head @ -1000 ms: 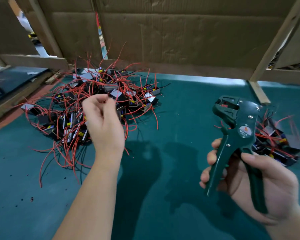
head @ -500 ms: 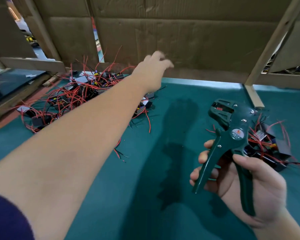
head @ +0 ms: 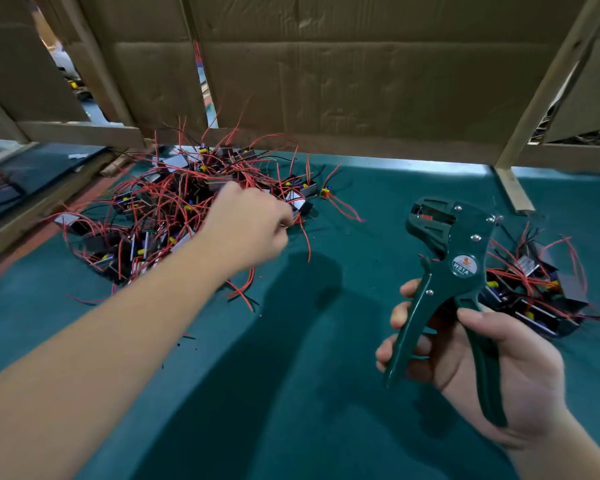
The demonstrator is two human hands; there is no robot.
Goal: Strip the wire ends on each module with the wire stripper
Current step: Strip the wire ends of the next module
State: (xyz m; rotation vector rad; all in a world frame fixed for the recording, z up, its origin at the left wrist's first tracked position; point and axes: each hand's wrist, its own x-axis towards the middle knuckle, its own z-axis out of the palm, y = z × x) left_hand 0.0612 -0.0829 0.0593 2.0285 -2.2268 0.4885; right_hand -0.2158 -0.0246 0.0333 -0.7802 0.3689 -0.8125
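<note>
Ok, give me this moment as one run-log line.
left hand: at left pile of red-wired black modules, grip blurred | right hand: holds dark green wire stripper | stripping: not begun

At the centre left of the frame, the left hand point(head: 246, 225) reaches over the near edge of a big pile of modules point(head: 174, 206) tangled in red wires; it is blurred, its fingers curled, and whether it grips anything cannot be told. At the lower right, the right hand point(head: 492, 372) grips the green wire stripper point(head: 459, 268) upright, handles spread. A smaller pile point(head: 541, 289) lies behind it on the teal bench point(head: 309, 393), below a cardboard wall point(head: 361, 81)
</note>
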